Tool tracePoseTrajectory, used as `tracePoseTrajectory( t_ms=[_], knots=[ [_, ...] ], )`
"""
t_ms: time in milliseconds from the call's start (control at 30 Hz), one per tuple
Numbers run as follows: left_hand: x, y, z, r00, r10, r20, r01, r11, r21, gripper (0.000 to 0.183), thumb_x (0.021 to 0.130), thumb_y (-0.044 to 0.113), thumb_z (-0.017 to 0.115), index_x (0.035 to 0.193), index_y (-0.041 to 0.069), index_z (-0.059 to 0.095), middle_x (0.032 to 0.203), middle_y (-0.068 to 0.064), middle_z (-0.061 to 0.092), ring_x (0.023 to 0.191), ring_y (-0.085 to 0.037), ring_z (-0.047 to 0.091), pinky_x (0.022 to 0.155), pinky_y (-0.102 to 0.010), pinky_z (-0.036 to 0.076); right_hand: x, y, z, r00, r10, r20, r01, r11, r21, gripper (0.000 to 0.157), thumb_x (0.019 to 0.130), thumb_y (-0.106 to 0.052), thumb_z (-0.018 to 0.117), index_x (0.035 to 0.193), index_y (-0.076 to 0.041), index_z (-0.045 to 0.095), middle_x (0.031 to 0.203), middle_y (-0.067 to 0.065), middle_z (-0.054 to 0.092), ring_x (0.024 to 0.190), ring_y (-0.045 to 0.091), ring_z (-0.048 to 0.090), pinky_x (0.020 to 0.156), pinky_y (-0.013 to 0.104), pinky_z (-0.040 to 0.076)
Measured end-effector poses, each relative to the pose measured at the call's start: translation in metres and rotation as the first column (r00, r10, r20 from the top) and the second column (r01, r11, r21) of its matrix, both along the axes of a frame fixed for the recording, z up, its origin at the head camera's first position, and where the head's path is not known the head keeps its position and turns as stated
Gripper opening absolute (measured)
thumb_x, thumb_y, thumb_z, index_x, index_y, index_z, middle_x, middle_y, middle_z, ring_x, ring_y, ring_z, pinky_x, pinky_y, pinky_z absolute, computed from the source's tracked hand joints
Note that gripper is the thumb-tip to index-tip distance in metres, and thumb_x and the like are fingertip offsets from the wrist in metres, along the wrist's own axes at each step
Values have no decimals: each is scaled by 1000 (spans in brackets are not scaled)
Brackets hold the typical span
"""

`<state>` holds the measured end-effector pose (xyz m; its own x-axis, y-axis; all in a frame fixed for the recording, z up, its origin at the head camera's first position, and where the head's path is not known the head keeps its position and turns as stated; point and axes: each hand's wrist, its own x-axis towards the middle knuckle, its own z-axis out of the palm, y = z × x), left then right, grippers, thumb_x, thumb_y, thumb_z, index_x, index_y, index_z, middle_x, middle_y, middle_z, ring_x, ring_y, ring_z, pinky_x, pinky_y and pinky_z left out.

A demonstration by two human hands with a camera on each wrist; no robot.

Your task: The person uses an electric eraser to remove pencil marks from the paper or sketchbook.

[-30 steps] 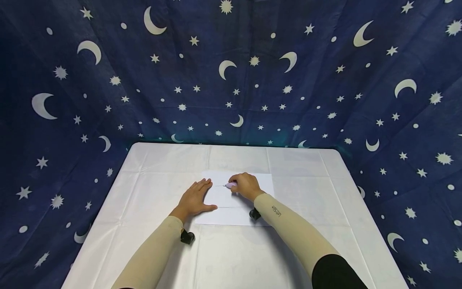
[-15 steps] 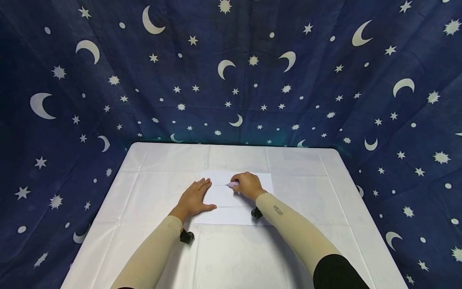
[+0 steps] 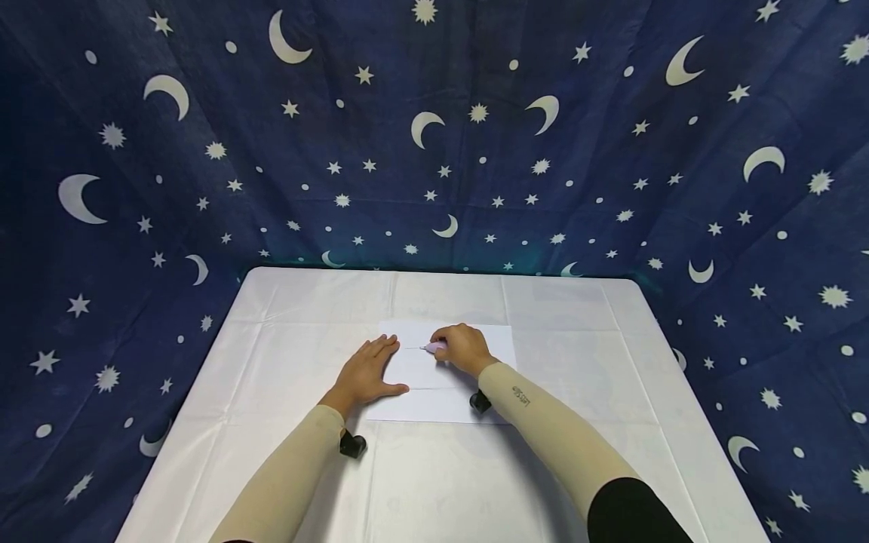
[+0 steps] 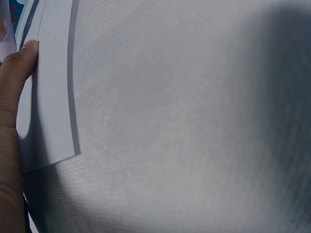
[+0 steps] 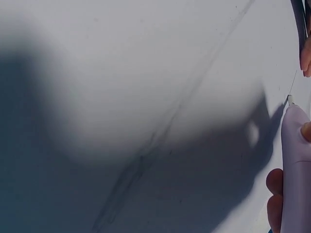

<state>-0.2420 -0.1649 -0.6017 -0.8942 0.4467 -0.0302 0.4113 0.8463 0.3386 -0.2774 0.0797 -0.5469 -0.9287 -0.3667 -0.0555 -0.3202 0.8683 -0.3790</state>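
My right hand (image 3: pixel 465 349) grips a thick lilac pen-shaped tool (image 3: pixel 436 347) that looks like an electric eraser. In the right wrist view, a fingertip presses the side of the eraser (image 5: pixel 295 155), and its slim pale tip sits at a thin pencil line (image 5: pixel 293 81). Beneath it lies a white sheet of paper (image 3: pixel 434 407) with another faint line across its middle. My left hand (image 3: pixel 364 373) rests flat on the sheet's left edge, fingers straight and thumb out to the side. Only part of that hand shows in the left wrist view, beside the paper (image 4: pixel 54 97).
A white cloth with fold creases covers the table (image 3: pixel 271 452). Dark blue curtains (image 3: pixel 380 136) with moons and stars hang behind and at both sides. Each wrist wears a small black camera (image 3: pixel 352 445).
The right hand has slid slightly right with the eraser, then back left along the upper line. The left hand holds its place on the paper.
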Motion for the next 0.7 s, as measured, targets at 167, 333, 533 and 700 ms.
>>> tracePoseTrajectory(
  t_ms=[167,333,533,700],
  knots=[
    [1,0,0,1000,1,3,-1,1000,5,101,75,75,65,151,11,40,160,-2,32,150,-23,23,124,-43,16,-1,-4,-1,1000,15,-10,-15,1000,-4,23,83,-24,78,106,-19,76,101,-3,75,89,14,67,84,36,55],
    [1,1,1,1000,-4,12,4,1000,1,102,76,75,64,151,11,40,161,-2,31,150,-23,22,124,-43,16,-1,-4,-1,1000,12,-12,-13,1000,-3,23,83,-24,78,106,-19,76,101,-3,75,90,15,67,84,36,55],
    [2,1,3,1000,2,19,-3,1000,11,101,75,73,66,151,10,40,160,-3,32,150,-24,23,124,-43,16,0,0,-2,1000,-11,-13,11,1000,10,24,83,-25,78,106,-21,76,103,-3,75,92,16,68,85,37,55],
    [2,1,3,1000,5,24,-5,1000,-1,101,76,73,65,151,11,39,161,-3,31,150,-24,22,124,-42,15,1,4,-2,1000,-14,-23,15,1000,17,24,83,-26,78,107,-20,76,103,-3,75,92,16,68,84,37,55]
  ],
)
